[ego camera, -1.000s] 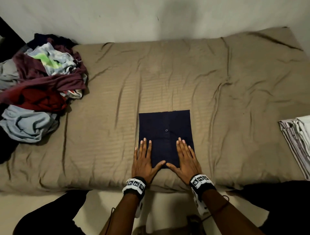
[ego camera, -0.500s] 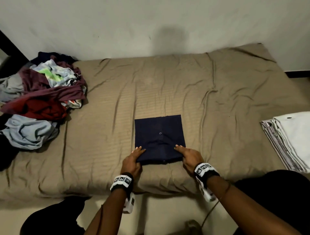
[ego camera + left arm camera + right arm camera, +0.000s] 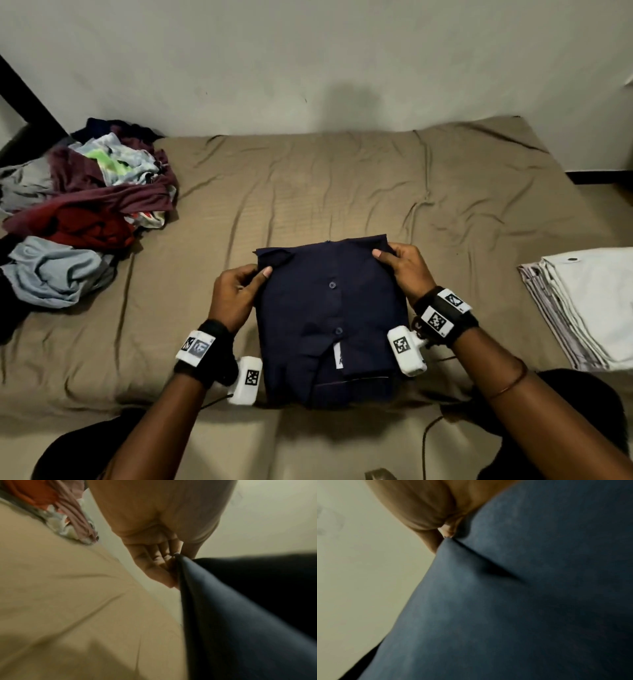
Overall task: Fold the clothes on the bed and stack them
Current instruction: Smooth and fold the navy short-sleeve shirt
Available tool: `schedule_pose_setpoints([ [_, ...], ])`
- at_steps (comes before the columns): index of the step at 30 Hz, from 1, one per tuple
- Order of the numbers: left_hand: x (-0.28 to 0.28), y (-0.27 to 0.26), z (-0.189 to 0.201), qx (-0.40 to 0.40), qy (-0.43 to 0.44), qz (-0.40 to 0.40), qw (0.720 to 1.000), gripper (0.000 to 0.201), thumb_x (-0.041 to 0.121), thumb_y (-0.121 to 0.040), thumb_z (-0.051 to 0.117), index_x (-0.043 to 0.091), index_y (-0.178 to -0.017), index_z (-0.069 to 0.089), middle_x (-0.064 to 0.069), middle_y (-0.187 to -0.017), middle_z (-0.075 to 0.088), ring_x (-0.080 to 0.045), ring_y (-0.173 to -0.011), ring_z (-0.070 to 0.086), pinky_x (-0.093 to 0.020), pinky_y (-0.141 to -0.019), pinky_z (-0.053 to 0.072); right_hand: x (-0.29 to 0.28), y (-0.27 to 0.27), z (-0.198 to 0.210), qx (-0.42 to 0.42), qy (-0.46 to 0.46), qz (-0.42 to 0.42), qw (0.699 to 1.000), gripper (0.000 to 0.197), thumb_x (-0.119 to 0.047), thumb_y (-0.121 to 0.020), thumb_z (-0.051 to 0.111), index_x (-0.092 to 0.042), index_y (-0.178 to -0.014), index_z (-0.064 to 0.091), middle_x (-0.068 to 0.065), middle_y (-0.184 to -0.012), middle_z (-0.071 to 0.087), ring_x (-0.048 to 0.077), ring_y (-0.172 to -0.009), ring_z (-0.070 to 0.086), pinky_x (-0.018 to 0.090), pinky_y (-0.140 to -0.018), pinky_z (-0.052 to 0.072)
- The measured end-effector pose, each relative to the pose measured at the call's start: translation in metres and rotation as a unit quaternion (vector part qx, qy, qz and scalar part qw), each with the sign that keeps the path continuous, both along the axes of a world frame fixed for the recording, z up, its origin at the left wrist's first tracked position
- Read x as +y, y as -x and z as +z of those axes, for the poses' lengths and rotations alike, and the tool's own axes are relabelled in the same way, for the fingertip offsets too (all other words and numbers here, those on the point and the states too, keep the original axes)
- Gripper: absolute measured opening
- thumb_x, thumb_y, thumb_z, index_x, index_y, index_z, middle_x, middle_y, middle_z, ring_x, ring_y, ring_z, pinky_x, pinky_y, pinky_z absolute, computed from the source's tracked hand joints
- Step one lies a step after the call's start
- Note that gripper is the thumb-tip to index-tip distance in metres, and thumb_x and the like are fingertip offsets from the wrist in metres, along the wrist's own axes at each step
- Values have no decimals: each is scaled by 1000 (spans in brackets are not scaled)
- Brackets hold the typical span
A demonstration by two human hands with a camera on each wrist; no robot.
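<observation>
While both hands pinch the folded navy shirt at its far corners, the soft cloth probably sags unless supported underneath.

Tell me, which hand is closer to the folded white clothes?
The right hand. It grips the navy shirt's right corner, on the side facing the folded white clothes. The left hand grips the shirt's opposite corner, farther away, toward the unfolded pile.

One folded shirt is being held by two hands: left, right. One pile of unfolded clothes and one folded stack are lying on one bed.
</observation>
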State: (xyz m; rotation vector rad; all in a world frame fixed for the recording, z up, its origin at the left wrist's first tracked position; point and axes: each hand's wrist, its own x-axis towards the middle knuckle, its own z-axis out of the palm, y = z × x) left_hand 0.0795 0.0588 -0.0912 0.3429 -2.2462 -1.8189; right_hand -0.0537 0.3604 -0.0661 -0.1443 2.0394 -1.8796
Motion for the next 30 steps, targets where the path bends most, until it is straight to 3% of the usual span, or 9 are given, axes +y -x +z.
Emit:
schedule_pose_setpoints([
  [4,-11,33,-54,-170,-81,14,982,56,45,-101,59,-8,-84,65,-12,-73,59,-22,-70,53,-32,-62,44,-12,20,-56,-116,-62,-41,990,29,-24,-100,61,-4,-82,73,9,-80,75,14,-72,72,29,-73,54],
  [7,-10,32,-103,-306,-95,33,947,46,47,-102,55,8,-79,63,0,-58,59,-23,-63,55,-34,-62,48,3,17,-132,-167,-199,-25,965,51,-57,-90,62,-9,-72,66,10,-74,70,30,-73,68,39,-69,51],
  [11,0,-2,-130,-303,-54,77,948,38,45,-100,60,11,-83,64,-4,-70,68,-24,-68,64,-37,-64,56,14,-17,-139,-222,-112,-108,962,30,-32,-101,58,-10,-81,63,8,-65,60,20,-51,53,26,-46,42],
  [14,20,-36,-137,-330,43,46,942,46,55,-98,58,15,-75,61,-5,-74,69,-27,-72,64,-33,-62,46,27,-48,-146,-240,-122,-60,961,29,-42,-93,68,-17,-77,67,5,-67,65,22,-60,59,30,-53,47],
  [18,46,-65,-143,-308,154,32,938,37,42,-104,53,15,-78,53,-19,-87,71,-41,-88,64,-37,-64,35,30,-80,-153,-210,-144,-50,966,18,-8,-94,65,-14,-78,61,6,-71,68,26,-72,62,32,-61,48],
  [22,57,-69,-132,-293,159,58,941,33,39,-104,53,15,-81,51,-21,-90,70,-43,-91,64,-36,-65,34,23,-90,-143,-216,-195,-38,956,5,-5,-98,55,-8,-98,59,18,-67,67,27,-40,55,23,-32,37],
  [24,60,-69,-128,-312,217,51,924,37,44,-103,52,12,-85,51,-21,-90,70,-44,-91,64,-39,-65,37,22,-90,-139,-162,-307,-43,937,8,-15,-93,65,-9,-93,59,16,-77,67,30,-53,58,31,-42,42],
  [27,70,-79,-109,-344,329,35,879,37,49,-101,50,13,-109,51,-15,-97,70,-40,-92,67,-39,-66,38,31,-98,-122,-19,-550,12,835,30,-34,-85,75,-16,-99,54,9,-98,65,36,-91,64,36,-69,45],
  [30,84,-83,-98,-286,383,49,877,34,38,-94,63,13,-116,54,-10,-101,67,-35,-90,66,-40,-68,47,31,-99,-113,123,-489,-22,863,25,-26,-84,72,-17,-102,58,3,-101,64,30,-97,62,37,-74,48],
])
